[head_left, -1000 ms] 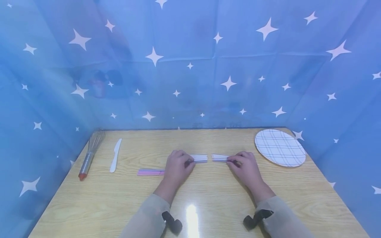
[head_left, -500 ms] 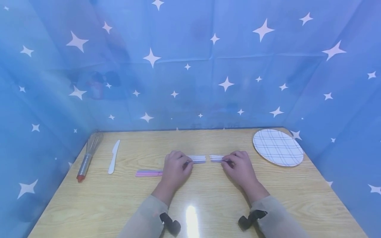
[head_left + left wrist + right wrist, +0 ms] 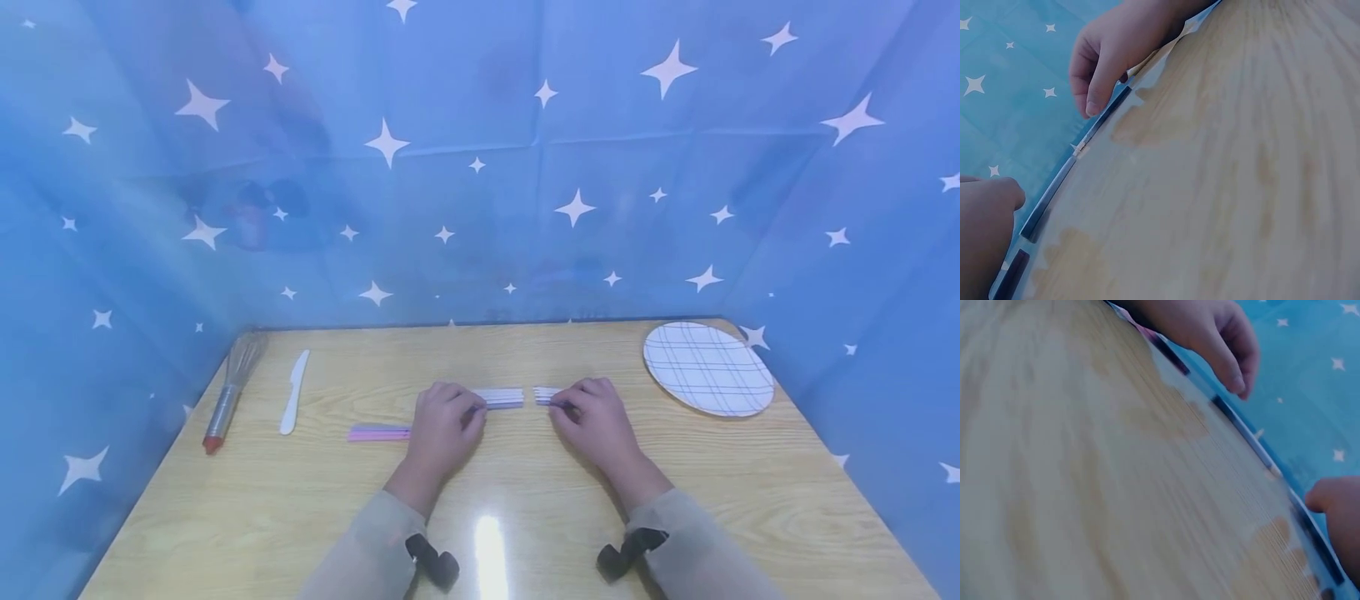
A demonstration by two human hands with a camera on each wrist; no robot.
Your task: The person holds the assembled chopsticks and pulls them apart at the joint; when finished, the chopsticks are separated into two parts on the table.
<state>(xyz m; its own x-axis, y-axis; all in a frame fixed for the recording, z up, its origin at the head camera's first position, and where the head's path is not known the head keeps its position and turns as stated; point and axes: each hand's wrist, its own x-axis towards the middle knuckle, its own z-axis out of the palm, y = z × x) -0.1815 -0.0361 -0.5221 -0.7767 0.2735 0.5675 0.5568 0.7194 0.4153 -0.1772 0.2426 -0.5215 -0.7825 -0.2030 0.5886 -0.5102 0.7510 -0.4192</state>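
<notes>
In the head view, my left hand [image 3: 442, 429] pinches a row of thin white sticks [image 3: 502, 398] near the table's middle. My right hand [image 3: 596, 421], fingers curled, pinches a second row of white sticks [image 3: 543, 395], its outer part hidden behind the hand. The rows lie end to end with a narrow gap between them. Pink and purple sticks [image 3: 378, 433] lie left of my left hand, partly hidden by it. The left wrist view shows my right hand [image 3: 1113, 56] with the thumb tip right at the sticks [image 3: 1050, 194], which look dark from the side.
A whisk [image 3: 231, 387] with a red handle end lies along the left edge of the wooden table [image 3: 375, 358]. Beside it is a white plastic knife [image 3: 295, 392]. An oval plate [image 3: 708, 369] with blue checked lines rests at the back right. A blue star-patterned curtain [image 3: 480, 208] surrounds the table.
My right hand has slid left along its row, so less of those sticks shows. My left hand stays almost in place, and the gap between the rows looks the same.
</notes>
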